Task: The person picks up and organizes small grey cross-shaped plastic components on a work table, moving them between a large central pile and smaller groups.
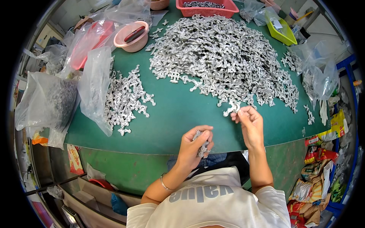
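- Evidently, the two hands are apart, each with a grip of its own.
- The right hand (251,123) pinches a single metal piece (230,108) between thumb and fingers, just over the near edge of the big pile (220,57).
- The left hand (192,146) curls round a small clutch of pieces (202,147) near the front edge of the table (178,108); how many it holds, I cannot tell.
- For a good pinch, hold the piece by one end, as now, so that most of it shows and can be looked over.
- Picking from the loose fringe of the pile seems wisest: the knobbly shapes look likely to hook onto one another.
- Curl the left fingers firmly but without crushing, since pieces could slip out over the table edge.
- Leave the bare strip between the big pile and the small pile (127,97) on the left, so the two don't mix.
- Steer wide of the plastic bag (95,87) beside the small pile; its loose film could drag pieces along.
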`<state>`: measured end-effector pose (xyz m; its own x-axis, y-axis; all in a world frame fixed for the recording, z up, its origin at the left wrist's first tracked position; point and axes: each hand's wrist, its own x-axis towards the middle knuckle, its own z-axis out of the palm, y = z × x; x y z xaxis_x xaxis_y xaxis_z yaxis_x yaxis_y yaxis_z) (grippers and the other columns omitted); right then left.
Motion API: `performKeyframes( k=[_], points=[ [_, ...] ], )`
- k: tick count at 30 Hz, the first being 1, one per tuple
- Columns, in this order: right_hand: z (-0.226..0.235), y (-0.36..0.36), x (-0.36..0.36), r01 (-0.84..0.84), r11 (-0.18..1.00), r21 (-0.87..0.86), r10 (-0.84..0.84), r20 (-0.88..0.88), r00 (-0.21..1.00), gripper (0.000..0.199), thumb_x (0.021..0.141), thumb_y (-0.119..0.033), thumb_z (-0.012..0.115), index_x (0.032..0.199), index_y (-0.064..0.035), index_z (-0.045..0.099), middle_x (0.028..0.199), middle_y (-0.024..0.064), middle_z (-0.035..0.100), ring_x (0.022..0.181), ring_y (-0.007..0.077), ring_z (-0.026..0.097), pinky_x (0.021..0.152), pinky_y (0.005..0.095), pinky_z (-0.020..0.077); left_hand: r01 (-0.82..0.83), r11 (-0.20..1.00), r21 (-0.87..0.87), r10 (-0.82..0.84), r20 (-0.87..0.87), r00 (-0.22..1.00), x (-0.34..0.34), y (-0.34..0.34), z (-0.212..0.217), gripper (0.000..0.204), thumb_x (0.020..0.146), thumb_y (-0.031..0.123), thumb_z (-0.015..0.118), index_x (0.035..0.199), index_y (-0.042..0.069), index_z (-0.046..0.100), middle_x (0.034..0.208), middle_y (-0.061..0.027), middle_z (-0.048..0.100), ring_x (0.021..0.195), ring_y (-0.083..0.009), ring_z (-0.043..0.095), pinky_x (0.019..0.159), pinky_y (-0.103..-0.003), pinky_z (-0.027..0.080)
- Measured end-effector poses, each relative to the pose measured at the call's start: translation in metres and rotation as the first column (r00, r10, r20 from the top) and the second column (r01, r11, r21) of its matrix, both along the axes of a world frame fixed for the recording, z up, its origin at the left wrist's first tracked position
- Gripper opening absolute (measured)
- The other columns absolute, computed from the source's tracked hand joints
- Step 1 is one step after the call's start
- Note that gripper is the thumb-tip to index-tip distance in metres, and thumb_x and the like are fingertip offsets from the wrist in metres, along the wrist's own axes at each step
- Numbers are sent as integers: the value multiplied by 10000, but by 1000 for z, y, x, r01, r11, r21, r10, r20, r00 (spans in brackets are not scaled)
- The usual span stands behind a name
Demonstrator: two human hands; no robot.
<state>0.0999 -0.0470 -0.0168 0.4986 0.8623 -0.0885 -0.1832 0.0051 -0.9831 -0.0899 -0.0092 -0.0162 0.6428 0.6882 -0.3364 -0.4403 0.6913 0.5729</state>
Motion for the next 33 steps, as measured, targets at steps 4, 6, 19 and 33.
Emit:
performKeyframes(
  k=[4, 6, 19, 33],
  points=[
    [13, -15, -17, -160, 978, 136, 196, -311, 930, 110, 863, -89, 566, 910, 8, 547, 860, 128, 642, 752, 131, 569, 738, 261, 432, -63, 992, 113, 67, -29, 997, 5, 0, 6, 202, 821, 104, 605, 1003, 25, 573, 749, -57, 502, 560, -112, 478, 377, -194, 363],
    [17, -19, -24, -197, 965, 175, 249, -361, 899, 110, 863, -87, 566, 912, 11, 547, 860, 129, 642, 754, 137, 572, 736, 263, 436, -48, 968, 246, 78, -113, 991, 6, 0, 14, 179, 809, 89, 622, 960, 1, 581, 758, -75, 543, 549, -112, 498, 380, -195, 370],
    [32, -30, -34, -228, 947, 225, 304, -412, 859, 87, 860, -64, 558, 920, -2, 546, 880, 119, 630, 823, 146, 589, 739, 269, 442, 61, 979, 197, -40, -108, 993, -2, -6, 35, 116, 846, 98, 584, 849, -17, 571, 777, -119, 602, 547, -130, 546, 372, -207, 380],
    [-6, 37, -3, 36, 999, 2, -18, 891, 453, 262, 707, -28, 640, 965, -6, 596, 895, 111, 556, 806, 246, 499, 673, 317, 390, -687, 726, 29, 682, -162, 713, -48, 59, -17, 265, 893, 162, 525, 1105, 3, 516, 801, -15, 513, 652, -85, 489, 439, -192, 372]
  ],
)
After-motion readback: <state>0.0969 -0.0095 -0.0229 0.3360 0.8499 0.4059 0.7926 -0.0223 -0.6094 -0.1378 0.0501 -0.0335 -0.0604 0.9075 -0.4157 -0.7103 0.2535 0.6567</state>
